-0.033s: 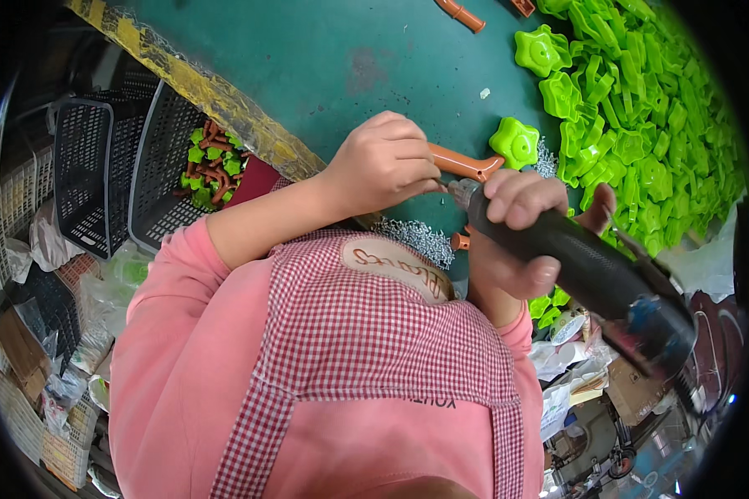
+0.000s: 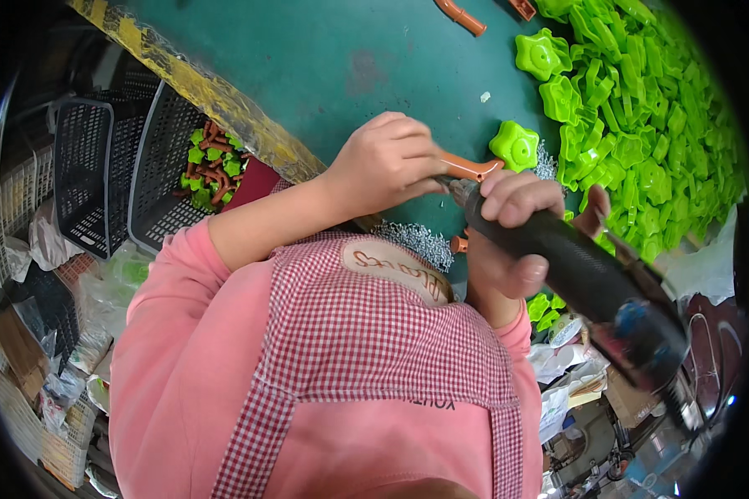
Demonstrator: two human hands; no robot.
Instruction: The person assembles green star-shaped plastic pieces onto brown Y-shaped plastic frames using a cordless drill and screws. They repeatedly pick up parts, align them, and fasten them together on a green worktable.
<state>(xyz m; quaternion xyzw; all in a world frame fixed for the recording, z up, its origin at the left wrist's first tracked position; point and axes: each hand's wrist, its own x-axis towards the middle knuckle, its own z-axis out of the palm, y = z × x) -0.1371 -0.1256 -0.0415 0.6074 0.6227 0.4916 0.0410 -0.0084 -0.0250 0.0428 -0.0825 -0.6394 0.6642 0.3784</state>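
My left hand [image 2: 389, 160] is closed around one end of a curved brown plastic tube piece [image 2: 469, 167], held above the green table. In my right hand [image 2: 520, 200] is a black electric screwdriver [image 2: 570, 249], its fingers wrapped round the front of the body. The metal tip points left, close to my left fingertips and just beneath the brown piece; whether it touches a screw there cannot be made out. A bright green star-shaped plastic part [image 2: 514, 145] lies just beyond the far end of the brown piece.
Small metal screws [image 2: 420, 241] lie by the apron, with more screws [image 2: 547, 162] beside the star part. Green parts [image 2: 632, 125] are heaped at right. A brown tube [image 2: 460, 17] lies at the far side. At left, a grey crate [image 2: 154, 183] holds green and brown pieces.
The screwdriver's back end has swung slightly toward me and its tip has moved a little. The brown piece has shifted slightly, while my left hand keeps its grip.
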